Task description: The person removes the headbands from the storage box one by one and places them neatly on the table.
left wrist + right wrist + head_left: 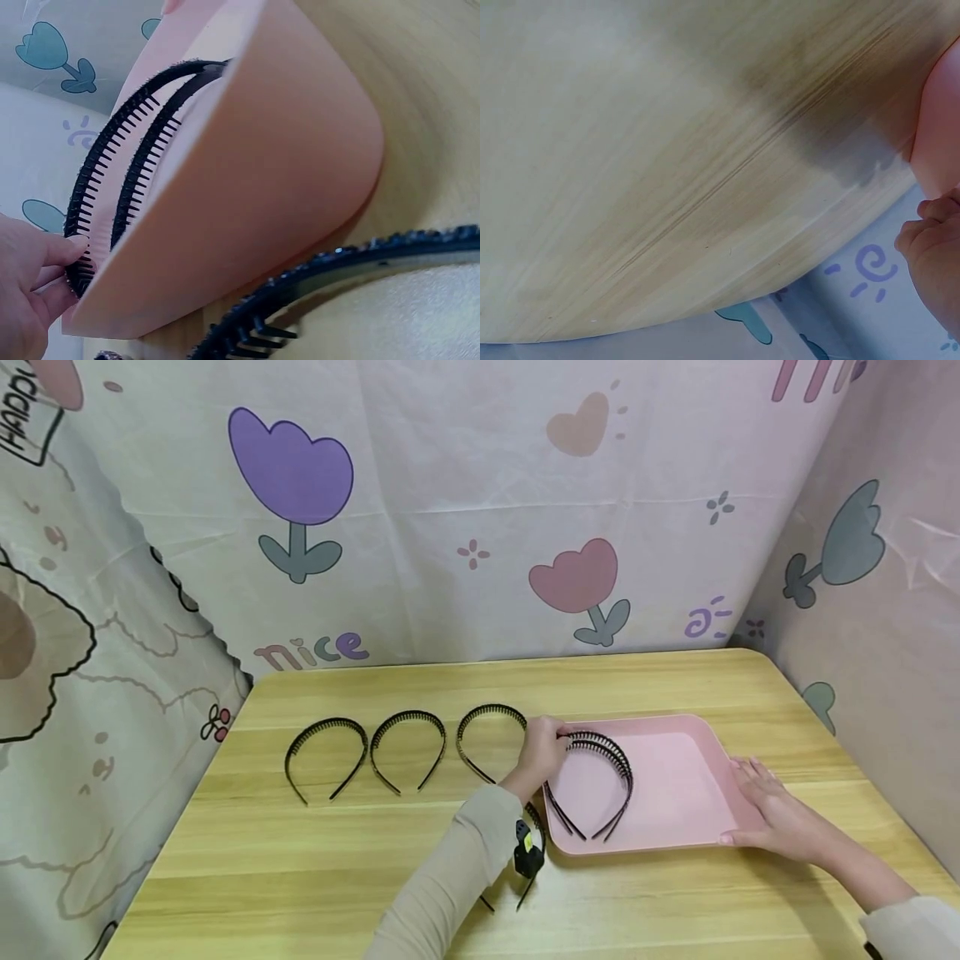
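Observation:
My left hand (545, 747) pinches a black toothed headband (90, 174) between thumb and fingers, at the left side of the pink tray (678, 785). A second black headband (147, 154) lies close beside it inside the tray, the two nearly overlapping in the head view. On the tray's right side rests my right hand (783, 818), fingers extended along the wall and thumb by the front corner. In the right wrist view only part of that hand (937, 244) shows, against the tray's pink side (939, 127).
Three headbands stand in a row left of the tray: one far left (326, 723), one in the middle (408, 715), one (491, 707) partly behind my left hand. Another headband (534, 817) lies under my left forearm, mostly hidden. Patterned cloth (442, 527) hangs behind the wooden table (300, 860).

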Motion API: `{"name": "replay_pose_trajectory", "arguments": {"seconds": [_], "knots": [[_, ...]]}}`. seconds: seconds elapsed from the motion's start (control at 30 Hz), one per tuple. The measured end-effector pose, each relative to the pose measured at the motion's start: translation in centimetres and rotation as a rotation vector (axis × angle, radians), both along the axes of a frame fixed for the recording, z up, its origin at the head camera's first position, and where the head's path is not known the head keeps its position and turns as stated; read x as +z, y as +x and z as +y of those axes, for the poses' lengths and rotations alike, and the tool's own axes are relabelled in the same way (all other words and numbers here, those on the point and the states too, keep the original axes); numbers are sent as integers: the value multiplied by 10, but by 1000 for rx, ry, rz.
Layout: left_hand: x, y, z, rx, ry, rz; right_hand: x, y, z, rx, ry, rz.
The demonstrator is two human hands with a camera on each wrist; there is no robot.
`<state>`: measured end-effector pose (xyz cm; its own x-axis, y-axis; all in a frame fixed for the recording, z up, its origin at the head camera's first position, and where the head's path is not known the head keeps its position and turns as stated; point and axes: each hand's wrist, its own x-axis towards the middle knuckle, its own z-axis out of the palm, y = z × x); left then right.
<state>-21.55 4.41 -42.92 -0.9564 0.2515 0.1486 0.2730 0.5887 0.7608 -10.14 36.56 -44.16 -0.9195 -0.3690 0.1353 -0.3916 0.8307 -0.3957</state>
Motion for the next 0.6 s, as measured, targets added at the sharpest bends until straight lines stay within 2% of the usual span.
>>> {"name": "replay_pose_trajectory", "arguments": {"seconds": [0.3, 0.6], "knots": [[9, -2, -1, -1, -49, -27, 0, 0, 0, 4, -10, 8], [13, -2, -2, -3, -51, -36, 0, 0, 0, 10, -16, 12]]}}
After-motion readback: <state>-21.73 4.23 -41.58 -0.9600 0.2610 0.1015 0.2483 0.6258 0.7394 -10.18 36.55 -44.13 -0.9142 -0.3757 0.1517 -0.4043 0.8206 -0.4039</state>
